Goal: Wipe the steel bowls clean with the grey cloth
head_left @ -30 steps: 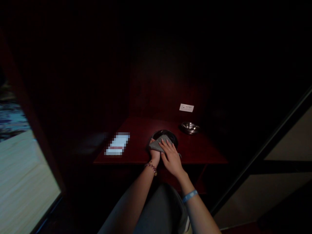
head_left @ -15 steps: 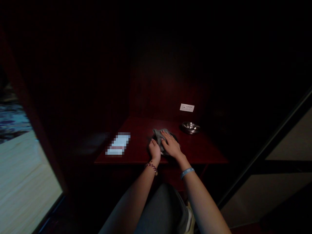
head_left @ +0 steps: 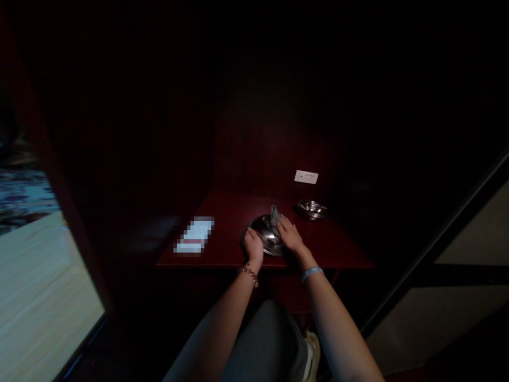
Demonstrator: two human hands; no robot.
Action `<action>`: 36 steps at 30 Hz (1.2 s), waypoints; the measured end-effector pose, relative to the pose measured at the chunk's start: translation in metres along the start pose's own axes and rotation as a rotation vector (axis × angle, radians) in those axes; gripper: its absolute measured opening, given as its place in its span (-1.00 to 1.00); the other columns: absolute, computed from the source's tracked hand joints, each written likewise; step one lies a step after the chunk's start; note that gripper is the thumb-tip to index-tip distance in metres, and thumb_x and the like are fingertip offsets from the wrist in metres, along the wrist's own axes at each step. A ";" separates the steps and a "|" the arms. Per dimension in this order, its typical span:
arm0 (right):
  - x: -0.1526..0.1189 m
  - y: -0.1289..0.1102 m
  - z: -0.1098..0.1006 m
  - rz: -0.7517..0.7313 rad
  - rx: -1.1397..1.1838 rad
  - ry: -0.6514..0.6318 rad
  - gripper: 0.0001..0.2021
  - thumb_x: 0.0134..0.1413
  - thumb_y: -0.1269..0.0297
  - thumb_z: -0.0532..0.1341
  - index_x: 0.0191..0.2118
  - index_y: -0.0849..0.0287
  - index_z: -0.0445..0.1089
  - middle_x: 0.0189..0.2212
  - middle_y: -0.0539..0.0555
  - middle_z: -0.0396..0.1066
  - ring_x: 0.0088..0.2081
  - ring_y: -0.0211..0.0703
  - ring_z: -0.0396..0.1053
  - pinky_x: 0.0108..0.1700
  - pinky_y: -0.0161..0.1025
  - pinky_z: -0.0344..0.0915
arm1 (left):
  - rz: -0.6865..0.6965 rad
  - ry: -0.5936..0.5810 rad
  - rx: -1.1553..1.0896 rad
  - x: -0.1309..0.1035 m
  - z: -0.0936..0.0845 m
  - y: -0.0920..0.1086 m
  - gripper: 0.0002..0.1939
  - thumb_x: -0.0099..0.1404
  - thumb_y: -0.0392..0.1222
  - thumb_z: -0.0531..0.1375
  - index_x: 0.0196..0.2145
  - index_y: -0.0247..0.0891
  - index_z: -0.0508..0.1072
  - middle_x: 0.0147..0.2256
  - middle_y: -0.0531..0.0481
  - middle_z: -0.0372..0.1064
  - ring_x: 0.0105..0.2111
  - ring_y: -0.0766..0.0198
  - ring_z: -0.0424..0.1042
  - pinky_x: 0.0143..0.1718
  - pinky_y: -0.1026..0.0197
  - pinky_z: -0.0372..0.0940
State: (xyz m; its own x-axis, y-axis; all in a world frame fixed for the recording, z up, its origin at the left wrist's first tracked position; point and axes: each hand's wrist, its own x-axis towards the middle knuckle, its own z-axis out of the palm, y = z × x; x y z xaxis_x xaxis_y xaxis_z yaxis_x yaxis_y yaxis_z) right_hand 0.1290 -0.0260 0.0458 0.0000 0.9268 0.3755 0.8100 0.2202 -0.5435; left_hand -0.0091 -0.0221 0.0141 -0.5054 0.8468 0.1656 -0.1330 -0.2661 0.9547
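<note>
A round, shiny metal bowl (head_left: 264, 227) rests on the dark red desk, near its front edge; the dim light does not show clearly whether it is upturned. My left hand (head_left: 253, 246) grips its left rim, thumb on top. At the bowl's right side, my right hand (head_left: 291, 236) presses a grey cloth (head_left: 275, 218) against the metal, fingers long and close together over the cloth. Part of the cloth sticks up beyond the fingertips. Further back to the right sit several nested metal dishes (head_left: 312, 209), apart from both hands.
The desk (head_left: 226, 212) has dark panels around it. On its left lies a blurred-out white rectangle (head_left: 194, 235). A white socket plate (head_left: 306, 176) is on the back panel. Below the front edge is my grey-clad leg (head_left: 258, 345). A pale wooden surface (head_left: 40, 302) stands far left.
My right hand has slid with the cloth to the right side of the bowl, uncovering its shiny middle. The left hand stays at the left rim.
</note>
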 end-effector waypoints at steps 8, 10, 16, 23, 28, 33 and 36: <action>-0.025 0.015 -0.003 -0.017 0.133 0.167 -0.48 0.34 -0.02 -0.07 0.27 0.06 0.26 0.29 0.06 0.22 0.30 -0.09 0.18 0.33 -0.06 0.10 | 0.009 0.007 0.007 0.001 0.001 0.000 -0.61 0.39 -0.20 -0.02 -0.61 -0.22 0.25 -0.62 0.02 0.25 -0.59 0.31 0.21 -0.47 0.25 0.11; -0.032 0.025 -0.001 -0.010 0.198 0.207 -0.48 0.33 -0.06 -0.06 0.23 0.06 0.31 0.24 0.06 0.30 0.26 -0.09 0.25 0.29 -0.07 0.15 | 0.003 0.013 -0.004 0.001 0.001 0.000 -0.61 0.39 -0.20 -0.01 -0.61 -0.22 0.26 -0.62 0.00 0.26 -0.58 0.30 0.22 -0.47 0.25 0.10; -0.042 0.047 0.006 0.086 0.342 0.261 -0.43 0.30 -0.13 -0.06 0.09 0.16 0.44 0.02 0.18 0.50 0.07 0.00 0.43 0.16 -0.05 0.28 | -0.022 0.016 -0.074 0.000 0.001 -0.002 -0.61 0.37 -0.12 0.04 -0.62 -0.21 0.25 -0.63 0.03 0.23 -0.60 0.31 0.19 -0.50 0.26 0.09; -0.042 0.042 0.004 0.070 0.397 0.271 -0.44 0.28 -0.13 -0.05 0.00 0.19 0.48 -0.06 0.20 0.54 -0.02 0.01 0.47 0.08 -0.09 0.32 | 0.009 -0.008 -0.056 0.002 0.002 -0.005 -0.58 0.40 -0.11 0.00 -0.62 -0.20 0.23 -0.63 0.03 0.23 -0.60 0.32 0.18 -0.52 0.26 0.08; -0.043 0.040 0.004 0.054 0.428 0.278 -0.44 0.26 -0.13 -0.03 0.00 0.21 0.48 -0.03 0.21 0.53 0.02 0.01 0.45 0.10 -0.09 0.30 | 0.000 -0.021 -0.057 0.000 0.001 0.000 -0.59 0.41 -0.15 -0.02 -0.61 -0.20 0.22 -0.63 0.06 0.19 -0.60 0.33 0.18 -0.50 0.27 0.10; -0.042 0.040 0.004 0.055 0.435 0.280 -0.44 0.26 -0.13 -0.03 -0.01 0.21 0.48 -0.06 0.19 0.54 -0.02 0.00 0.46 0.09 -0.11 0.30 | -0.021 -0.029 -0.050 -0.003 -0.001 0.007 -0.60 0.42 -0.20 -0.02 -0.60 -0.22 0.23 -0.62 0.04 0.22 -0.58 0.32 0.18 -0.47 0.24 0.11; -0.040 0.040 0.004 0.061 0.431 0.290 -0.44 0.26 -0.12 -0.03 -0.03 0.22 0.49 -0.08 0.19 0.55 -0.04 0.00 0.46 0.08 -0.11 0.31 | -0.035 -0.022 -0.081 -0.003 0.000 0.007 -0.60 0.40 -0.16 0.03 -0.61 -0.22 0.24 -0.62 0.04 0.22 -0.58 0.32 0.18 -0.48 0.25 0.09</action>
State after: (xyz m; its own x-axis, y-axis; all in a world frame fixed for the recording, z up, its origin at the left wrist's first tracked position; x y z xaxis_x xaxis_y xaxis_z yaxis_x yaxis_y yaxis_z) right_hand 0.1593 -0.0533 0.0056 0.2520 0.8329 0.4927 0.4883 0.3302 -0.8078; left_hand -0.0087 -0.0269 0.0201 -0.4805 0.8660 0.1387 -0.2194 -0.2718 0.9370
